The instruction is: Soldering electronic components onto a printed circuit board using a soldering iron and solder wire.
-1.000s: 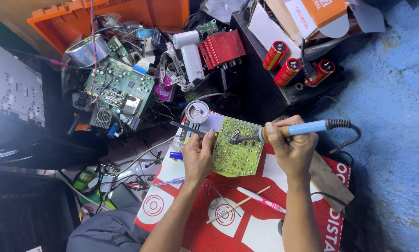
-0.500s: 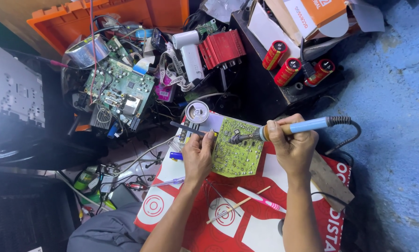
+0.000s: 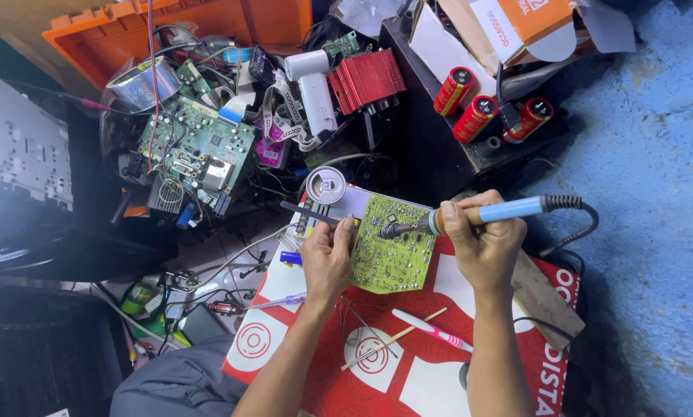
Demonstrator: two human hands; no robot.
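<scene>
Right hand fingers clenched around soldering iron, left hand fingers gripping green circuit board edge

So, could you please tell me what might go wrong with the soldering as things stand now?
1. The left hand steadies the green circuit board close to the soldering iron tip, so a slip could burn a finger.
2. The board lies on a red printed sheet, which the hot tip might scorch.
3. The iron's cable loops beside the right hand; a snag could jerk the tip across the board.
</scene>
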